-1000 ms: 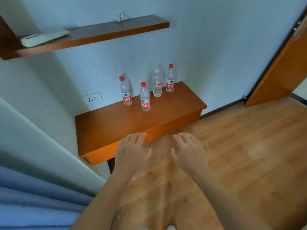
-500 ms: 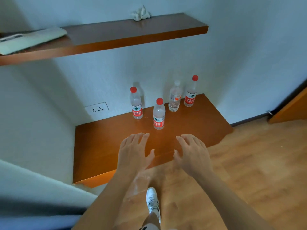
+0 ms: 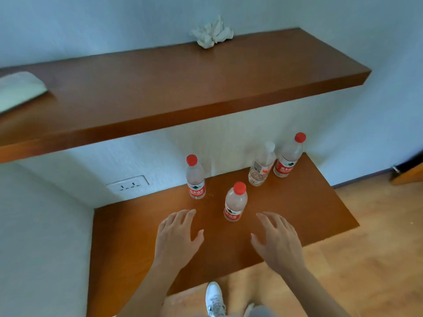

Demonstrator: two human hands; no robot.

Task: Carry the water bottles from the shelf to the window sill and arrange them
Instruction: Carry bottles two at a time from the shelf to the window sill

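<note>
Head view: both hands [image 3: 177, 239] [image 3: 278, 242] closer to nearest bottle [image 3: 235, 202], grips wide, empty.

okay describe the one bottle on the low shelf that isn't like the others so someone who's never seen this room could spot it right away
Find the low wooden shelf against the wall, under the longer upper shelf. Four water bottles stand on it; look at the pair at its far right end. The odd bottle is the left of that pair, beside a red-capped bottle: it alone has a clear cap and no red label band.
</note>
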